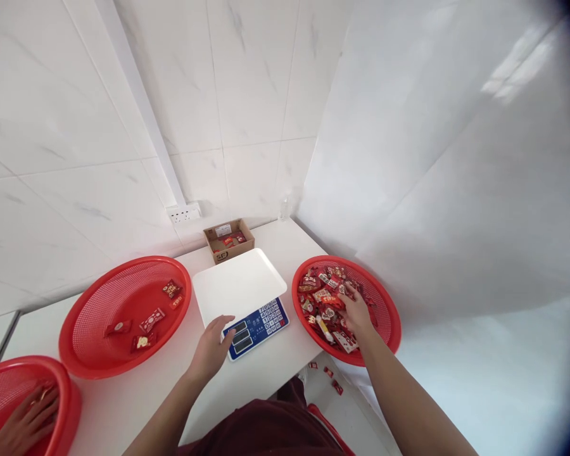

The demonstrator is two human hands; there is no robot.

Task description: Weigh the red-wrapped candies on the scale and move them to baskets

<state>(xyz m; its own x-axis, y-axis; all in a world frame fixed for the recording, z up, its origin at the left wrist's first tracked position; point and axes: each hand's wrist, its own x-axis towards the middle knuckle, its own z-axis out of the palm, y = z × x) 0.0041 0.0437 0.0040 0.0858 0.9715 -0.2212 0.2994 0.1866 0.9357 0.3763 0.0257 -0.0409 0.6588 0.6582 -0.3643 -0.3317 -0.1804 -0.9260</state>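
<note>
My left hand rests on the front edge of a white weighing scale, fingers loosely spread beside its blue keypad, holding nothing. My right hand reaches into the red mesh basket on the right, which is full of red wrapped sweets. Its fingers curl down among the sweets; what they grip is hidden.
A second red basket at the left holds a few sweets. A third red basket at the bottom left has another person's hand in it. A small cardboard box stands by the wall under a socket. Some sweets lie on the floor.
</note>
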